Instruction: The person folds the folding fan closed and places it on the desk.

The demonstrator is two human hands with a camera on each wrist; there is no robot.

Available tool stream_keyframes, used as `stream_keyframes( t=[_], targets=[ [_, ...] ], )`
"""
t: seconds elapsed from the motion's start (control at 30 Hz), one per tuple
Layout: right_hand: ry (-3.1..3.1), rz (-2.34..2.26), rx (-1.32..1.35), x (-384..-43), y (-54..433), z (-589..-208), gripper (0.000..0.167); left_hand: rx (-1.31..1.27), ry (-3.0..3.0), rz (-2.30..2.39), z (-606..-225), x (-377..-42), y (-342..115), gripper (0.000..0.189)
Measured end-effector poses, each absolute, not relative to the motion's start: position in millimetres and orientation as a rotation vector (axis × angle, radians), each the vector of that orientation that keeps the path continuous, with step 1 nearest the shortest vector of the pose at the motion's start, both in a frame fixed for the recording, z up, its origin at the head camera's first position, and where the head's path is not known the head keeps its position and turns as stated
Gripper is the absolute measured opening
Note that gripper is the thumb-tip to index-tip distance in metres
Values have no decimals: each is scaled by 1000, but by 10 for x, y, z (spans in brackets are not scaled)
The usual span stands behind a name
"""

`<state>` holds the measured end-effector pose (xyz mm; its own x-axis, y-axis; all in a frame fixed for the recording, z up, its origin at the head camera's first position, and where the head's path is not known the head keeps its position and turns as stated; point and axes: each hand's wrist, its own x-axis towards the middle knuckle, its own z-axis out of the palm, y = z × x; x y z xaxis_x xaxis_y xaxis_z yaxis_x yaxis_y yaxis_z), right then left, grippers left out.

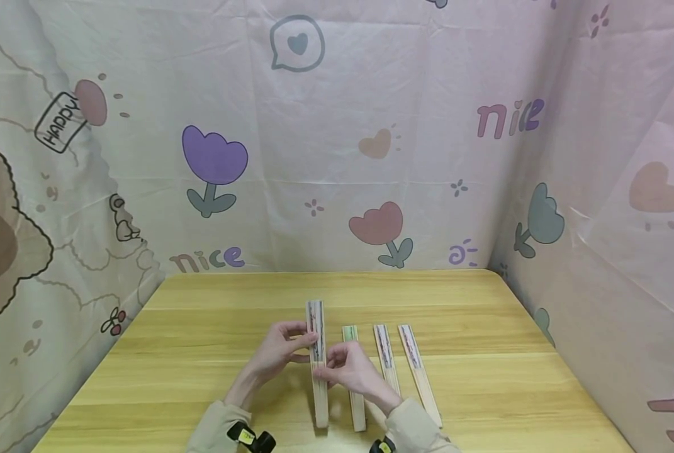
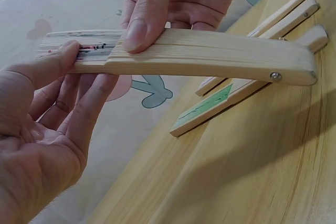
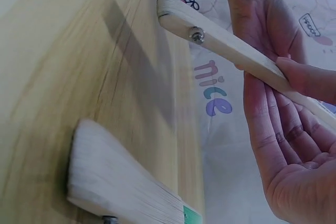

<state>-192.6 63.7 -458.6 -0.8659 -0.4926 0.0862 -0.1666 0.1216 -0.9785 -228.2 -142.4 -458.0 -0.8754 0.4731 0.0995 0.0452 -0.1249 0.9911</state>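
Both hands hold one closed wooden folding fan [image 1: 317, 358] just above the table [image 1: 484, 314], its rivet end toward me. My left hand [image 1: 291, 343] pinches the fan's far leaf end, thumb [image 2: 67, 55] on the edge and fingers underneath. My right hand [image 1: 342, 368] grips the fan [image 2: 210, 56] at mid-length, its thumb [image 2: 137, 31] pressing on the side slat. The right wrist view shows the fan's rivet [image 3: 197, 36] and the left palm [image 3: 286, 135] behind the slat.
Three more closed fans lie side by side on the table to the right: one with a green leaf [image 1: 352, 377] and two with red-marked leaves [image 1: 386, 358] [image 1: 418, 371]. Patterned pink cloth [image 1: 337, 157] walls the table at the back and both sides.
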Motion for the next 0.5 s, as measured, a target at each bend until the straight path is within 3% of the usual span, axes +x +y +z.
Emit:
stream_keyframes(
  t=[0.5],
  targets=[
    [2102,-1834,-563,-1899,644,-4598,22,551,1858,2101,-4557,-2271,-1418,13]
  ],
)
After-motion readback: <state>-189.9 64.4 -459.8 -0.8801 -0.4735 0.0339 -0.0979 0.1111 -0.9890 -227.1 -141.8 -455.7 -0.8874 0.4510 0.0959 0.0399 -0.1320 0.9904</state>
